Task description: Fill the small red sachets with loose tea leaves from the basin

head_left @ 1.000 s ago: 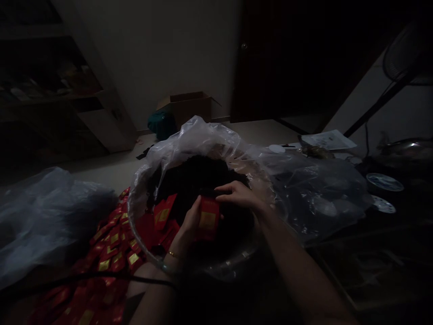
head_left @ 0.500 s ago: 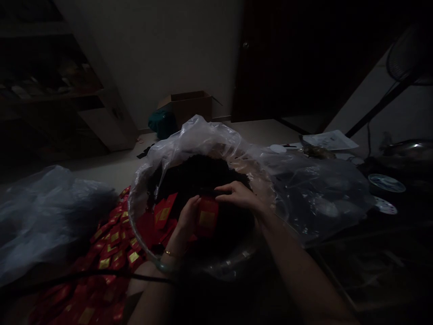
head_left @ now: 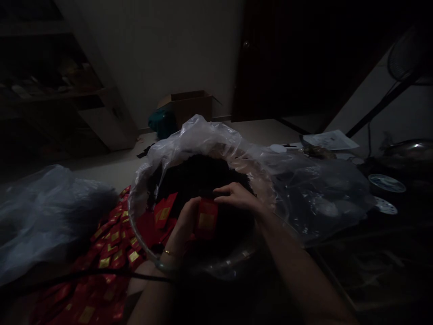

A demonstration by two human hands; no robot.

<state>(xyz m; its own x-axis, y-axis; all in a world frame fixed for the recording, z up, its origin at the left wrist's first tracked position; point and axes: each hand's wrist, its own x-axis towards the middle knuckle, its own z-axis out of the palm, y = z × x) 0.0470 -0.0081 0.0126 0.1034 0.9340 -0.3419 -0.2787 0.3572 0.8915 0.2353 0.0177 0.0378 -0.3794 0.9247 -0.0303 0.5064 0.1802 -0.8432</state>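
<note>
A small red packet (head_left: 207, 220) with a gold label stands upright over a plastic-lined round basket (head_left: 133, 216). My left hand (head_left: 185, 221) is closed around the packet's left side. At the packet's upper right corner is my right hand (head_left: 235, 196), its fingers and thumb drawn together in a pinch; whatever lies between the tips is too dark to make out. Dark loose material, like dried leaves (head_left: 199, 174), fills much of the basket. More red packets (head_left: 164, 212) lie inside the basket at its left, beside my left wrist.
A big heap of red packets (head_left: 115, 237) spreads left of the basket, beside a clear plastic bag (head_left: 50, 212). Plastic sheeting (head_left: 321, 194) and patterned bowls (head_left: 386, 183) are to the right. A cardboard box (head_left: 191, 106) stands by the wall. A dark cable (head_left: 101, 272) crosses the lower left.
My right hand's fingertips have come slightly down and left, onto the packet's top corner. My left hand has shifted a little, and the packet's top shows more.
</note>
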